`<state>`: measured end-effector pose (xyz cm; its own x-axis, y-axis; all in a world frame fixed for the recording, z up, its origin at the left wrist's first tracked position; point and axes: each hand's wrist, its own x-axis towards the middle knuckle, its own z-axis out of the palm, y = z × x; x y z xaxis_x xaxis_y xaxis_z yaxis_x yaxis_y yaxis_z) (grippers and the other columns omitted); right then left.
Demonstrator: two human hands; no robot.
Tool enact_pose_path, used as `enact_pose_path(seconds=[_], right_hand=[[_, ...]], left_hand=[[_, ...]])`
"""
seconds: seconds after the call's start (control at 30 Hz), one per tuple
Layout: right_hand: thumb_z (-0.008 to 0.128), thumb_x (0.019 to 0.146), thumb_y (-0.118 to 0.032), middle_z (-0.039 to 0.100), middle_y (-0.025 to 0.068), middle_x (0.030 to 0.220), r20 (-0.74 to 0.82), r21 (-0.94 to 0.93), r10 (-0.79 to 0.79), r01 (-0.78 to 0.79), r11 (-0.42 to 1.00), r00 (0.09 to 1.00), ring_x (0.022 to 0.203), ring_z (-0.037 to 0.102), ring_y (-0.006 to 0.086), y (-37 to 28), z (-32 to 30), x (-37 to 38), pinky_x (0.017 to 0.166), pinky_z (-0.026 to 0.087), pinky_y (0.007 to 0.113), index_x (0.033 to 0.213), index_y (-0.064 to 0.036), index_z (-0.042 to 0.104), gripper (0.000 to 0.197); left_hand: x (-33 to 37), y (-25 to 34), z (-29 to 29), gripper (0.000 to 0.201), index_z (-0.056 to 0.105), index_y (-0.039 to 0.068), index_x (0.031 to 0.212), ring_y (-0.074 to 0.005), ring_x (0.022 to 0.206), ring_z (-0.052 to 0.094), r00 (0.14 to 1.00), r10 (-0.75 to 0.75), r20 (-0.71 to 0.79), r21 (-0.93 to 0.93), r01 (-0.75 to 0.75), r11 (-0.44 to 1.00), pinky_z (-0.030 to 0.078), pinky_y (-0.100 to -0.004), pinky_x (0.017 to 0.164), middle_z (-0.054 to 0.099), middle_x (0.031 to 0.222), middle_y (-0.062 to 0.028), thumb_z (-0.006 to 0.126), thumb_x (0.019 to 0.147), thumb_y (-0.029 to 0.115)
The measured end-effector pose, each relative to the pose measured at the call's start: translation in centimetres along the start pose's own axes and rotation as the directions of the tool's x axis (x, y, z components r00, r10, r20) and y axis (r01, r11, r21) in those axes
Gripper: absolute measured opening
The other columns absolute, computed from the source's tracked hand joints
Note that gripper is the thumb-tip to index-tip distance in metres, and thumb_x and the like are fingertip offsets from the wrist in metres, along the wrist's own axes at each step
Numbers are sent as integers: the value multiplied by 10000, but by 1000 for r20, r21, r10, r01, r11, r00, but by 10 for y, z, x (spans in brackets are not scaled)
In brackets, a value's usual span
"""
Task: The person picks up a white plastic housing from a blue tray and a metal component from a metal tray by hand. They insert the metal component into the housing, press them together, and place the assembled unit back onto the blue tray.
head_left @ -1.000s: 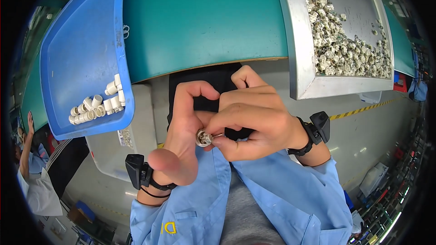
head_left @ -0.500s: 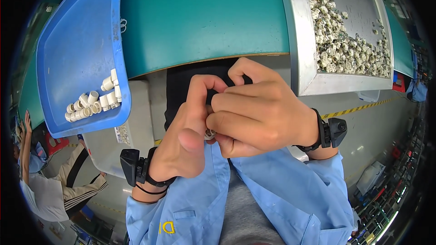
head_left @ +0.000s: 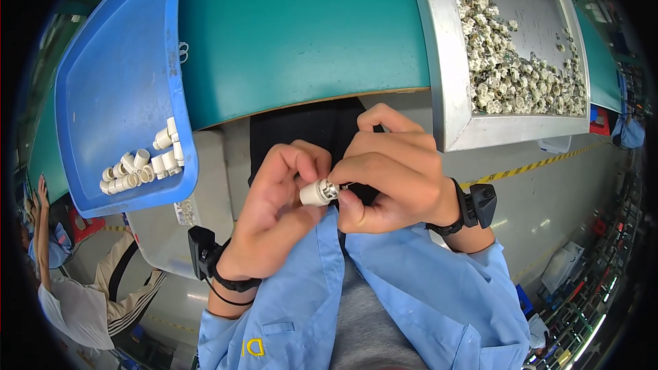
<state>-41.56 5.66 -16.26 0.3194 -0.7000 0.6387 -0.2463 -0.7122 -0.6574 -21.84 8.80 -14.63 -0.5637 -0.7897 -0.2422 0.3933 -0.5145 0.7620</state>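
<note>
Between the fingers and thumb of my left hand (head_left: 264,216) is a white, cylindrical lamp socket (head_left: 313,194), lying on its side above my lap. Its open end, with shiny metal inside, faces right. My right hand (head_left: 401,175) is closed at that end, thumb and index finger meeting beside the metal. Something small and dark shows between those fingertips, too small to name. Several similar white sockets (head_left: 142,161) lie grouped in the near part of the blue tray (head_left: 116,68) on the left.
A metal-framed tray (head_left: 456,136) on the right holds a heap of small white-and-metal parts (head_left: 514,72). The green table (head_left: 301,27) lies ahead, its curved edge beyond my hands. A pale bin (head_left: 205,212) stands below the blue tray. Another person (head_left: 75,308) is at far left.
My hands have opened up from around the socket and shifted slightly, so its white body now shows. The left thumb has come down onto it; the right fingers have drawn to its open end.
</note>
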Motion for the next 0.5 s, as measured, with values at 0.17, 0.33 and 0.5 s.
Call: enact_pose_path(seconds=[0.17, 0.33, 0.5], right_hand=[[735, 784, -85, 671, 92, 750, -48, 70, -7, 11, 998, 999, 570, 595, 196, -4, 0, -6, 583, 441, 344, 854, -16, 684, 112], [797, 803, -89, 705, 115, 807, -136, 333, 58, -9, 943, 989, 625, 636, 204, -9, 3, -11, 599, 454, 339, 944, -6, 702, 189], [817, 760, -41, 712, 113, 824, -114, 467, 132, -64, 882, 985, 666, 652, 208, -13, -3, -10, 614, 467, 323, 966, -5, 722, 229]], left_hand=[[-8, -3, 14, 343, 449, -5, 1206, -155, 983, 513, 949, 307, -75, 290, -274, 917, 445, -274, 859, 488, 1159, -148, 553, 887, -75], [-9, -10, 17, 340, 532, -44, 1166, -202, 944, 579, 825, 564, 46, 607, -471, 640, 493, -284, 815, 549, 1155, -221, 671, 857, -53], [-9, -13, 23, 328, 612, -49, 1087, -238, 870, 645, 721, 689, 69, 748, -495, 443, 536, -282, 719, 642, 1047, -230, 771, 804, -7]])
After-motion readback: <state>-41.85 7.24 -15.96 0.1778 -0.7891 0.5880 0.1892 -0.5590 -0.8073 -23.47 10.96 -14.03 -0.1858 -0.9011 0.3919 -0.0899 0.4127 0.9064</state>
